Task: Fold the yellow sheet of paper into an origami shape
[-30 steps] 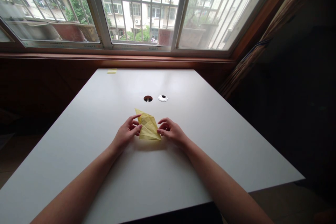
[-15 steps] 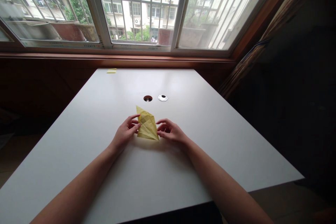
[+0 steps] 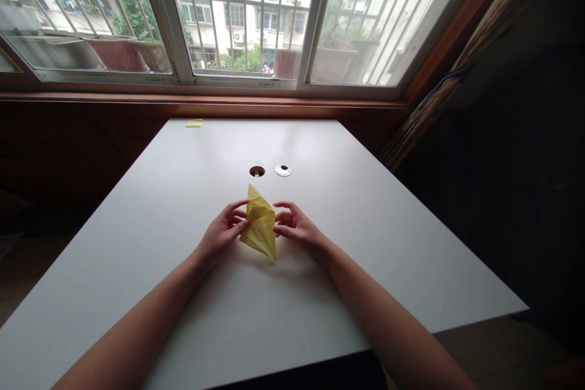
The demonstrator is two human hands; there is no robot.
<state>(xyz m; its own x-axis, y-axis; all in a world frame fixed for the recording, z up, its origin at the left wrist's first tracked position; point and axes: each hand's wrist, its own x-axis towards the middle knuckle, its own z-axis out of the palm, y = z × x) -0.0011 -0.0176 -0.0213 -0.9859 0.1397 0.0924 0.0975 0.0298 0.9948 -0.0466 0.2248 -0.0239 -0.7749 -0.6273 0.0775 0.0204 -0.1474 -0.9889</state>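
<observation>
A creased sheet of yellow paper (image 3: pixel 261 224), folded into a pointed shape, is held up over the white table (image 3: pixel 219 323). My left hand (image 3: pixel 227 223) pinches its left edge, thumb on the near face and the index finger higher up. At the right edge, my right hand (image 3: pixel 292 222) has its thumb and curled fingers against the paper. The paper hangs tilted, one point up and another down, and the fingertips behind it are partly hidden.
A small yellow paper piece (image 3: pixel 194 123) lies at the table's far left edge. Beyond my hands are a round cable hole (image 3: pixel 256 171) and a silvery ring-shaped cover (image 3: pixel 283 170). A barred window (image 3: pixel 242 24) and a curtain (image 3: pixel 439 97) border the table.
The yellow paper has turned clockwise between my hands, its top point shifting right and its lower point dropping. My hands have stayed nearly in place.
</observation>
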